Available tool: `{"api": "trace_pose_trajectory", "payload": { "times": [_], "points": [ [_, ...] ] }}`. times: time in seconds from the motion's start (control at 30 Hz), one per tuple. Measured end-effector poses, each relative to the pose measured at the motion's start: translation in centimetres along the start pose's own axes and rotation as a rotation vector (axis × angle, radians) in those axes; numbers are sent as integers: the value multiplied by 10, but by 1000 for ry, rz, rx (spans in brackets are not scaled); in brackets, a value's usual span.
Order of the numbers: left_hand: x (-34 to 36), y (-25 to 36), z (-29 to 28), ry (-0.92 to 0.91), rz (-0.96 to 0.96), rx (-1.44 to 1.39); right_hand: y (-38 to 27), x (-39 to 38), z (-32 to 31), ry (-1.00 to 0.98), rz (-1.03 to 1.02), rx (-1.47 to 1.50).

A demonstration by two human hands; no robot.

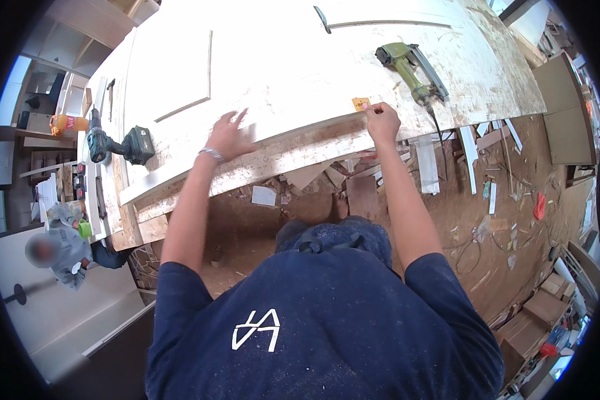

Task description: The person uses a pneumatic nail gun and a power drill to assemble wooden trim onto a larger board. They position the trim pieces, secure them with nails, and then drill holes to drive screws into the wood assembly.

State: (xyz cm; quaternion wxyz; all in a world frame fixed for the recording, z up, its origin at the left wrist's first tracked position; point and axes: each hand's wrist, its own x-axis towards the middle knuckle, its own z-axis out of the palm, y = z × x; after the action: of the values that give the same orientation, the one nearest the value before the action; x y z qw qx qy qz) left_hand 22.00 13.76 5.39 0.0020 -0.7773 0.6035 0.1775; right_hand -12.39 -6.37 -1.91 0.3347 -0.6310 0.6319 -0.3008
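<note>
My left hand (229, 139) hovers at the near edge of the white worktable (280, 73), fingers spread and slightly blurred, with nothing in it. Below it runs a long white board strip (173, 178) along that edge. My right hand (384, 124) is closed by the strip's right end, fingertips pinching a small flat yellow-orange piece (361, 104) with dark marks; its exact kind is unclear. A green pneumatic nail gun (410, 72) lies beyond my right hand, its hose hanging over the edge.
A cordless drill (120, 144) and a hammer (110, 97) lie at the table's left, near an orange bottle (69, 124). A panel (173, 73) rests on the tabletop. Another person (67, 243) is at the far left. Wood offcuts (469, 157) litter the floor.
</note>
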Motion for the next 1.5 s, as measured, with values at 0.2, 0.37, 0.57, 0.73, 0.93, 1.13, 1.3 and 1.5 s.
{"api": "trace_pose_trajectory", "payload": {
  "times": [0.2,0.37,0.57,0.73,0.93,1.13,1.3,1.5],
  "points": [
    [72,170,34,247,419,-66,33,22,6,-16,-63,62],
    [112,178,71,249,382,-45,18,13,-7,-168,58,274],
    [103,179,73,345,425,-55,47,12,-13,-211,-103,298],
    [107,179,78,412,463,-19,42,10,-9,-111,-221,168],
    [106,176,84,444,468,-20,42,3,-8,-74,-219,183],
    [106,183,85,482,468,-27,42,2,-5,0,-174,136],
    [103,181,86,468,446,-11,22,0,-15,-51,-85,135],
    [103,181,81,428,431,11,14,7,-16,-113,-53,102]
  ]
}}
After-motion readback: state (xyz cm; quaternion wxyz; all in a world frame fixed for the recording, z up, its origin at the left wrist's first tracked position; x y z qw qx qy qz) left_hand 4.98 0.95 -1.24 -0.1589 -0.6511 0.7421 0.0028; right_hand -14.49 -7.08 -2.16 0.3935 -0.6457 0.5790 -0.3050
